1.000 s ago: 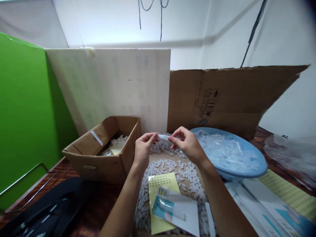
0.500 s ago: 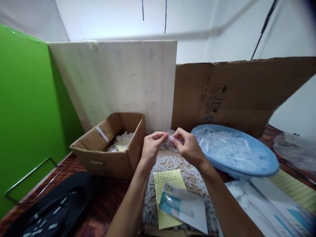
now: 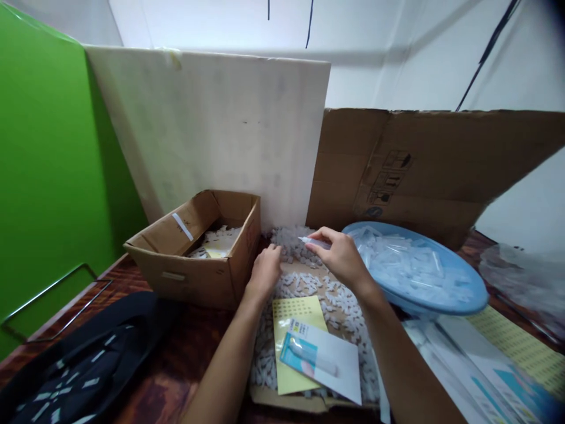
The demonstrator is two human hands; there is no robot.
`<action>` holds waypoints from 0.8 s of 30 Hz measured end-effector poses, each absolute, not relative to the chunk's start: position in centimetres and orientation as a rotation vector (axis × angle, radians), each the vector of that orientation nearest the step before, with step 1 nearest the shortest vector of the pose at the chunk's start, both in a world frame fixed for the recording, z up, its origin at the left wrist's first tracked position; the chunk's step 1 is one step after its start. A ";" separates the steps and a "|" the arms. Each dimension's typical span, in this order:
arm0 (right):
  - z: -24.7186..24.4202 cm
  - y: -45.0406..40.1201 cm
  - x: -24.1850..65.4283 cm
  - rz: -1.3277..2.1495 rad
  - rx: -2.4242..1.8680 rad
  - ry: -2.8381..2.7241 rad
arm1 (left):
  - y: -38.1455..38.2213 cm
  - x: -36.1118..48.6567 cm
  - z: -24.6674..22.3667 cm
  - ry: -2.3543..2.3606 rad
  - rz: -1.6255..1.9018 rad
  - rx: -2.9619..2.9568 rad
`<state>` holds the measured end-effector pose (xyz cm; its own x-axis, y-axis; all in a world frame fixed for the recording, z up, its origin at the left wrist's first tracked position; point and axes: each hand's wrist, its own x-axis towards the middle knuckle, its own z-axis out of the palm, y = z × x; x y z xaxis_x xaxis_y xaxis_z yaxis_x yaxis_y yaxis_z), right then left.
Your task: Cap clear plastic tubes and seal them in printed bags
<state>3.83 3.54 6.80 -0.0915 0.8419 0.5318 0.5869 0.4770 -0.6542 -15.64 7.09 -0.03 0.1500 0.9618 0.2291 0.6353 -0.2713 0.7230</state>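
Left hand had come off the tube and dropped to the left edge of the pile of little whitish pieces.
Biggest stuff first: an open cardboard box sat on the left of the dark counter, with a blue basin full of clear plastic parts over on the right. Between them, a yellow sheet lay on a spread of white bits, a carded pack overlapping it. Left fingertips were hidden, so can't tell if they had hold of anything. Right hand, near the basin, had the tube pinched in its fingertips over the pile, tip pointing left.
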 end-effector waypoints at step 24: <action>6.3 4.0 4.2 0.257 -1.121 -1.976 | 7.6 -15.8 1.3 1.301 0.932 2.113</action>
